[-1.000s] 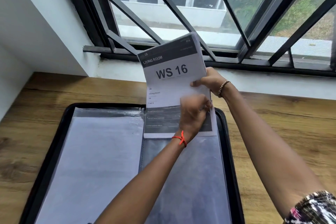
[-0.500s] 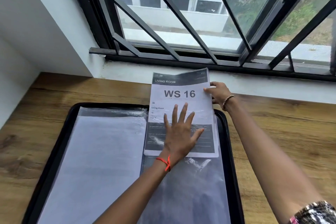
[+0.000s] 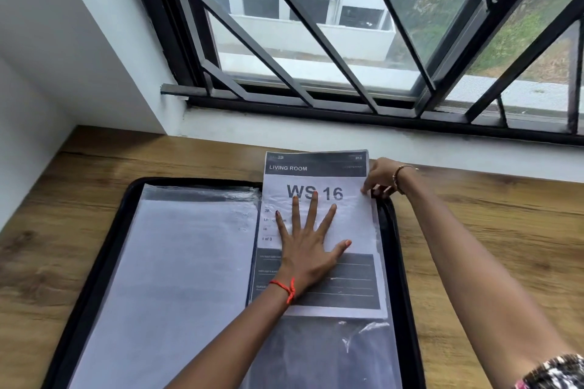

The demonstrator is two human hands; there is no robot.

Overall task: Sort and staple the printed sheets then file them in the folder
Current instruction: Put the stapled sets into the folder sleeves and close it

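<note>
The printed sheets (image 3: pixel 354 230), headed "LIVING ROOM" and "WS 16", lie flat on the right page of an open black folder (image 3: pixel 104 249). Their lower part sits inside a clear plastic sleeve (image 3: pixel 322 354), and their top edge sticks out past the folder's far rim. My left hand (image 3: pixel 308 249) presses flat on the middle of the sheets with fingers spread. My right hand (image 3: pixel 384 178) pinches the sheets' upper right edge, at the sleeve's mouth, with curled fingers. The folder's left page holds a sleeve with white paper (image 3: pixel 186 278).
The folder lies on a wooden table (image 3: pixel 493 246) pushed against a white wall under a barred window (image 3: pixel 347 41). A white wall corner (image 3: pixel 79 57) closes the left side. Bare wood shows to the right and left of the folder.
The sheets went from upright in both hands to flat on the right page and slid further into the sleeve. My left hand let go and now lies spread on them.
</note>
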